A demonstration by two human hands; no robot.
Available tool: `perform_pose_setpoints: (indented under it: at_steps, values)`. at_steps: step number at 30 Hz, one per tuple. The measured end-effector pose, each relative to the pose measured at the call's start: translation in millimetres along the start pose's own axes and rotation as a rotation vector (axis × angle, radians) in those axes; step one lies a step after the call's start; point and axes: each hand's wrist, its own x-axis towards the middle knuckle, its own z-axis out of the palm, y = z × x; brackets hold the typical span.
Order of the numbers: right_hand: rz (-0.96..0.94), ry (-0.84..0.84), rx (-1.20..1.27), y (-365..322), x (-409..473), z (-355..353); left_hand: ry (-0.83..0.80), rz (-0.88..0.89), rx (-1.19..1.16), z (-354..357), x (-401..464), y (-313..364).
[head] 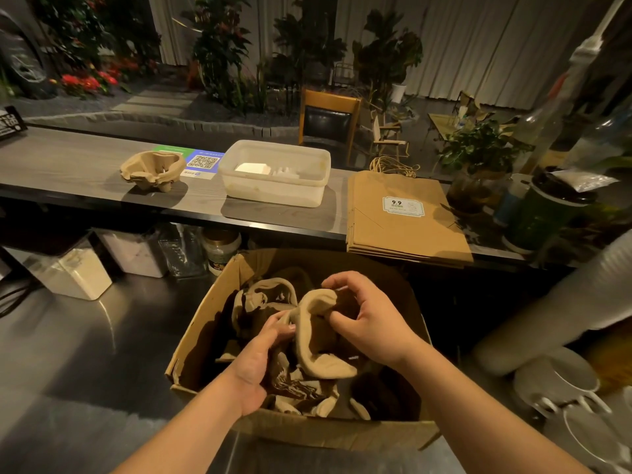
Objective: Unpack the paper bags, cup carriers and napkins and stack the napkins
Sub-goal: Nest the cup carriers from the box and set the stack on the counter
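reaching into an open cardboard box (205, 323) on the steel worktop (85, 354), both hands work on one pulp cup carrier (316, 336). the left hand (254, 362) is low in the box with its fingers curled round the carrier's left edge, thumb against the pulp. the right hand (364, 318) sits higher, thumb and fingertips pinching the carrier's upper right rim. the carrier is tilted, raised partly above the other carriers (270, 295) that lie loose in the box; whether it still touches them cannot be told.

on the raised grey counter (68, 162) behind the box:
- one cup carrier already out (152, 169), standing alone toward the left, just beside a blue and green qr-code card (201, 162), which it partly overlaps.
- a translucent plastic tub (273, 193) in the middle, with white folded napkins (253, 167) inside on its floor.
- a flat stack of brown paper bags (403, 230) to the right of the tub, the top one bearing a label printed 9.9; their cord handles (393, 164) lie at the far end, and the near end overhangs the counter edge.
- a potted plant (478, 155) and a dark green container (543, 213) right of the bags.

storage canisters (78, 271) stand under the counter at left. white cups (561, 378) sit at the lower right.
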Motion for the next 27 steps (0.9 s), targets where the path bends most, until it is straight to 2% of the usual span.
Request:
perform_pose_setpoints:
  at_steps: [3,5,10,16,22,27]
  values:
    - [0.009,-0.059,-0.108,-1.6,0.2,0.6,-0.004,0.025,-0.003,0.2,-0.4,-0.9]
    - [0.009,-0.041,-0.125,-0.6,0.4,-0.2,-0.006,0.037,0.005,-0.2,0.2,-1.4]
    - [0.189,0.057,0.165,7.9,-1.0,2.1,-0.003,0.067,-0.009,-5.0,4.7,-2.6]
    - [0.402,0.174,0.393,14.2,-7.6,12.1,-0.01,0.13,-0.058,-5.7,4.3,-2.7]
    - [0.411,0.158,0.364,15.6,-15.2,30.0,-0.017,0.131,-0.103,-8.3,3.0,-2.6]
    - [0.397,0.142,0.324,17.8,-15.7,38.3,-0.021,0.154,-0.05,-7.0,1.0,-1.6]
